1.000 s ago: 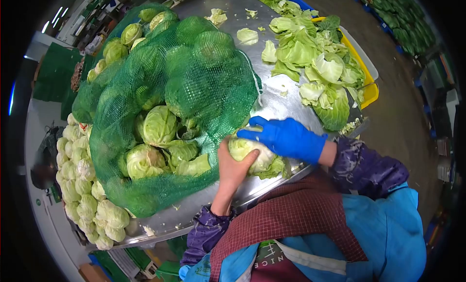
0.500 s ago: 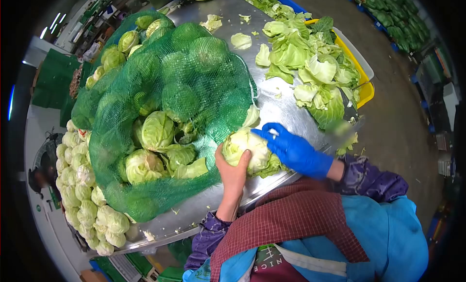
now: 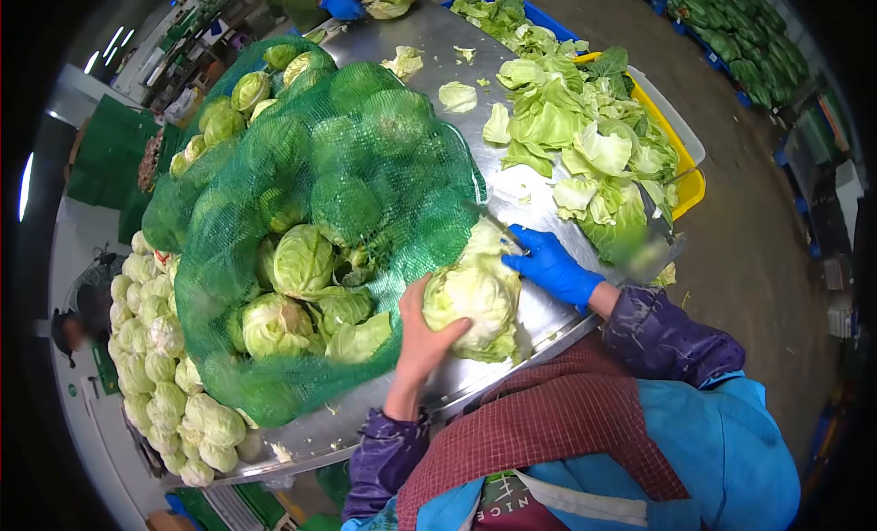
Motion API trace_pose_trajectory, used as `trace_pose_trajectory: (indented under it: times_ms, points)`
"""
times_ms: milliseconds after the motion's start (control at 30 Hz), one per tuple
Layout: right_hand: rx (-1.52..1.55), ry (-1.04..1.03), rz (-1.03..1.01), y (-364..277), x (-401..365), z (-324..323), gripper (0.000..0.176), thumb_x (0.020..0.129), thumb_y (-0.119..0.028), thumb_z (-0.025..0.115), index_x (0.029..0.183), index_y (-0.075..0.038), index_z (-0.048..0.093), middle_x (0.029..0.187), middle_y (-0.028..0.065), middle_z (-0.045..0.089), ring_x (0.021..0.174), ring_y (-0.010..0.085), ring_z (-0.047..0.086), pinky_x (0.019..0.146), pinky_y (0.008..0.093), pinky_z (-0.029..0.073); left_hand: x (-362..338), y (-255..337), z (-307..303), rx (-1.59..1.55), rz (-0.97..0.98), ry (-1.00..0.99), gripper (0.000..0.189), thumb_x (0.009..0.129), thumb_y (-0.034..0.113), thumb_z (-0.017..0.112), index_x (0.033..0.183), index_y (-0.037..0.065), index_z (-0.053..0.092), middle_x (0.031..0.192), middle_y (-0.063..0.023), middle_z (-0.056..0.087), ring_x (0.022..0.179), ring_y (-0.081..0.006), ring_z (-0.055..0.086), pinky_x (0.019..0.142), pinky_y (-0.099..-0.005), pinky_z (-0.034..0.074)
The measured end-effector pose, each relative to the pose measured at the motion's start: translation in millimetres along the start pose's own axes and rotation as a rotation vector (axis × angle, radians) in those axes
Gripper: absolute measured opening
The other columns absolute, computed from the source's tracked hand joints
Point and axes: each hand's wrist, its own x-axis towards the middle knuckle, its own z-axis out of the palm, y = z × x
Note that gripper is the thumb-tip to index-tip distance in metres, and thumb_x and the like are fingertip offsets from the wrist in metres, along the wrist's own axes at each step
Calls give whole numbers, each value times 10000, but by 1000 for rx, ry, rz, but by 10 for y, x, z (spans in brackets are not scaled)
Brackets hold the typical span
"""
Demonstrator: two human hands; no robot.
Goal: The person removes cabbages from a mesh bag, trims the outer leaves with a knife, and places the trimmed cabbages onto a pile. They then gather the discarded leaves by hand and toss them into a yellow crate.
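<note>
Here, net sack (image 3: 402, 157) of cabbages (image 3: 300, 234), crate (image 3: 692, 179) of leaves (image 3: 598, 147), left fingers (image 3: 452, 328) clasping cabbage (image 3: 480, 294), right fingers (image 3: 532, 257) gripping knife (image 3: 493, 227)

A: what's in the hands?
B: bare left hand (image 3: 425, 335) cups a cabbage (image 3: 475, 294), blue-gloved right hand (image 3: 548, 264) on its far side. Green net sack (image 3: 365, 147) right beside, all on the tabletop (image 3: 539, 189).

Left hand (image 3: 425, 325) cupped, right hand (image 3: 548, 262) clenched.
</note>
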Motion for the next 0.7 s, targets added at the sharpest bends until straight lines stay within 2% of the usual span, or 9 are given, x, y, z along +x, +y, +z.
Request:
trace_pose_trajectory:
  times_ms: [67,100,167,200,233,333,400,533,700]
  points:
    - [-42,256,-115,169,95,-5,474,805,-221,603,1207,12,513,840,184,635,722,255,616,731,342,493,-114,137,-131,32,-44,94,841,640,270,777,1316,9,351,1307,-181,312,1144,-288,406,960,-384,378]
    - [38,165,37,152,94,-57,499,812,-273,622,1230,-24,511,927,171,627,814,278,619,764,347,488,-174,108,-132,38,-47,102,841,640,270,777,1316,9,351,1307,-181,312,1144,-288,406,960,-384,378]
    - [-74,132,-92,-1,4,-13,536,815,-308,628,1268,-60,486,1008,166,604,873,281,610,784,352,484,-310,32,-81,-61,-222,361,774,681,239,759,1303,0,366,1243,-175,385,1082,-265,442,892,-370,409]
    - [-202,104,-223,-178,-65,-43,574,818,-344,633,1306,-95,462,1090,160,580,931,284,600,804,358,480,-327,17,-67,-62,-228,360,774,681,239,759,1303,0,366,1243,-175,385,1082,-265,442,892,-370,409]
    - [-256,-2,-140,-507,-127,-103,640,820,-414,625,1362,-157,403,1214,150,501,1036,295,560,862,364,459,-332,7,-40,-106,-197,333,725,701,219,745,1288,-6,385,1192,-165,426,1042,-255,464,863,-362,417]
    - [-200,-80,-355,-680,-84,14,637,823,-454,608,1348,-148,419,1159,145,499,1035,314,545,896,379,430,-243,222,-61,-32,-95,310,633,727,196,732,1246,-18,440,1107,-163,515,989,-267,520,843,-362,430]
    - [-205,-279,-275,-631,-94,79,608,820,-449,617,1295,-101,468,1134,157,516,1029,310,541,901,375,421,-142,297,-116,172,123,96,644,712,213,749,1240,-12,456,1174,-195,498,1030,-317,525,867,-387,429]
    - [-83,-127,-93,-595,-314,87,553,828,-420,623,1236,-65,506,1112,155,526,1032,301,539,899,363,418,-287,256,70,329,39,376,813,655,307,790,1260,-65,396,1221,-261,440,1142,-390,437,960,-414,372]
    - [-264,-43,-347,-639,-397,30,398,924,-247,477,1309,-148,466,1184,155,496,975,328,579,802,383,491,-272,403,290,246,32,266,954,596,366,813,1277,-93,328,1194,-259,438,1121,-394,441,964,-429,373]
